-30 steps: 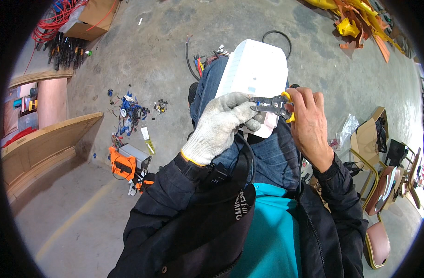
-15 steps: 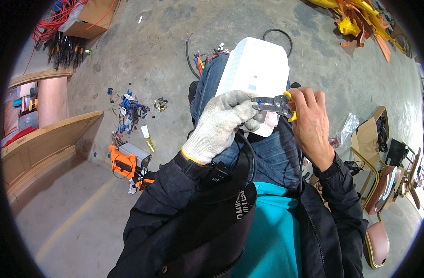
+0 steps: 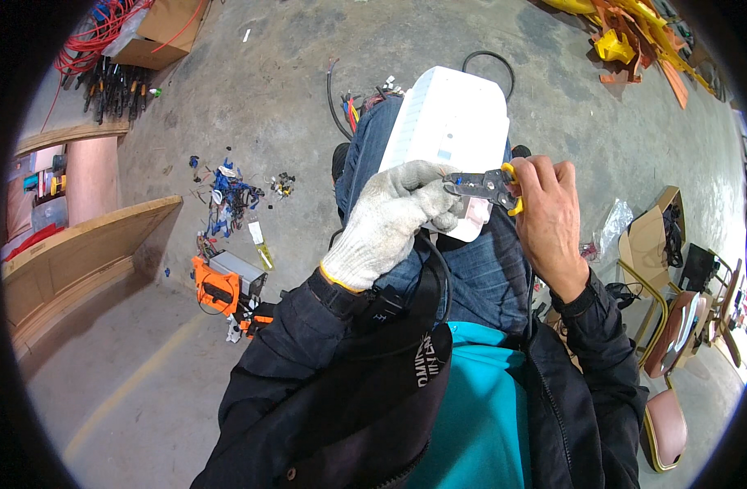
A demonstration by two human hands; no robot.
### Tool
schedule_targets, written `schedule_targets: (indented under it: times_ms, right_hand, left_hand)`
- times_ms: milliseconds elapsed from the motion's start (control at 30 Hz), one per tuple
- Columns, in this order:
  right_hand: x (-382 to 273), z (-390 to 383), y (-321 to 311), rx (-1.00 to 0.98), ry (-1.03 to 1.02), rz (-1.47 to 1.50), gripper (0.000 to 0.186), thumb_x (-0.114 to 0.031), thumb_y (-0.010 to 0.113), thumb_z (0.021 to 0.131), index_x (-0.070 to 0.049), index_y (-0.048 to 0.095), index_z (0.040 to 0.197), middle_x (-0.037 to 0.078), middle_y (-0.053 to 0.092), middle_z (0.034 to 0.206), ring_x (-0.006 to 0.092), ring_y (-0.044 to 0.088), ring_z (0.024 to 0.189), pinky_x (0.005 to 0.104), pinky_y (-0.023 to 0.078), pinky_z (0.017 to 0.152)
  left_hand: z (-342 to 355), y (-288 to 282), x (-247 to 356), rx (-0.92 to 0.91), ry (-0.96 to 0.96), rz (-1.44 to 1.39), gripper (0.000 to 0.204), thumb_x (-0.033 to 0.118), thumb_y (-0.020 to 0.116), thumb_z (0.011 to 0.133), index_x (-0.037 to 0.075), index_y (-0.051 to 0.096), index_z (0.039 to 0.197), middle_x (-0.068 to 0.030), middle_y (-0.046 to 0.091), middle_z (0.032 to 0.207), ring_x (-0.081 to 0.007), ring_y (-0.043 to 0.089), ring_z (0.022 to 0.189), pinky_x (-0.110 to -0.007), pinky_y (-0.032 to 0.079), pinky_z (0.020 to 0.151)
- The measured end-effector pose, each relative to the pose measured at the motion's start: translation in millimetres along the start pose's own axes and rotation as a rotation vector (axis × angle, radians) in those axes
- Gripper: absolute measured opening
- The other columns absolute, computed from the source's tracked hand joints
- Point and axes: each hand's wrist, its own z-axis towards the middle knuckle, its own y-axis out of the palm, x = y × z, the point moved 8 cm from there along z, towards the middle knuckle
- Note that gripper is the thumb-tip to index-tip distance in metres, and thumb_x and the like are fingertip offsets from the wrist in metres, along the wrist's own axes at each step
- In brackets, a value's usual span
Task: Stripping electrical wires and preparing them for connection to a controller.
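Note:
My right hand [image 3: 550, 224], bare, is closed around the yellow handles of a pair of wire strippers [image 3: 484, 186]. Their dark jaws point left and meet the fingertips of my left hand [image 3: 390, 212], which wears a whitish knitted glove. Those gloved fingers are pinched on a thin wire [image 3: 444, 172], mostly hidden, with a small reddish end showing. A bit of blue lies at the jaws. Beneath both hands, a white plastic housing [image 3: 453, 114] rests on my jeans-covered lap. A black cable [image 3: 448, 281] runs below the gloved hand along my lap.
On the floor at left lie blue wire scraps [image 3: 231, 196] and an orange tool-like object [image 3: 216, 287]. A wooden panel [image 3: 96, 261] stands farther left. Cardboard [image 3: 651, 244] and chairs [image 3: 675, 326] are at right, and yellow and orange pieces [image 3: 626, 45] lie at the far right.
Both hands keep nearly the same place. The wire strippers and my right hand have shifted down very slightly, with the jaws still against the gloved fingertips.

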Motion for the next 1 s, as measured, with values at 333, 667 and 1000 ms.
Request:
schedule_targets:
  times_ms: [333,667,1000]
  right_hand:
    - [-1,-1,1,0.001,-0.011,-0.022,0.027,-0.012,0.067,0.091,-0.008,0.062,0.117,0.008,0.057,0.103,0.0254,0.047,0.091,0.0363,0.044,0.083]
    - [1,-2,-1,0.005,-0.012,-0.024,0.026,-0.012,0.068,0.089,-0.007,0.062,0.113,0.007,0.057,0.101,0.0256,0.048,0.091,0.0363,0.043,0.083]
    - [11,-1,4,-0.049,-0.045,0.203,0.023,-0.006,0.069,0.084,-0.003,0.056,0.102,0.014,0.054,0.094,0.0328,0.055,0.088,0.0407,0.046,0.076]
  left_hand:
    - [1,-5,-3,0.013,0.004,0.065,0.029,0.006,0.066,0.097,-0.007,0.064,0.123,-0.0078,0.071,0.099,-0.0103,0.065,0.081,-0.025,0.053,0.074]
    - [1,-6,-4,0.052,0.007,0.080,0.025,0.001,0.067,0.095,-0.006,0.064,0.119,-0.0110,0.071,0.098,-0.0126,0.066,0.077,-0.025,0.055,0.068]
    - [-3,-1,1,0.037,0.004,0.101,0.024,0.005,0.068,0.097,-0.005,0.063,0.118,-0.0060,0.068,0.091,-0.0093,0.061,0.075,-0.024,0.052,0.068]
